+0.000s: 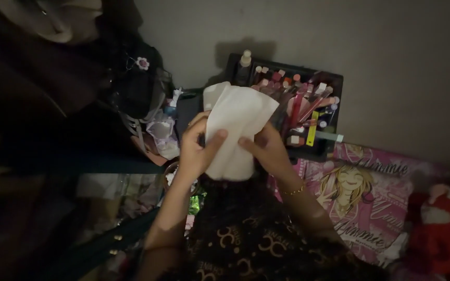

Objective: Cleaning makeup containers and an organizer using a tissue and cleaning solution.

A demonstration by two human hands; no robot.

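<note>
Between both hands, near the scene's middle, a white folded cloth (234, 130) is held upright: the left hand (196, 151) grips its left edge with the thumb across the front, and the right hand (267, 148) grasps its right edge. Beyond it, a black organiser (308, 99) holds cosmetics; a pink printed box (371, 198) lies right.

Dim room, light weak and uneven. Plain grey wall (391, 62) fills upper right of frame. Dark clothing or bags (53, 78) hang upper left. Black organiser tray (334, 83) of cosmetics at top centre. Pink printed box (376, 198) lower right, red plush toy (444, 224) beside it.
</note>
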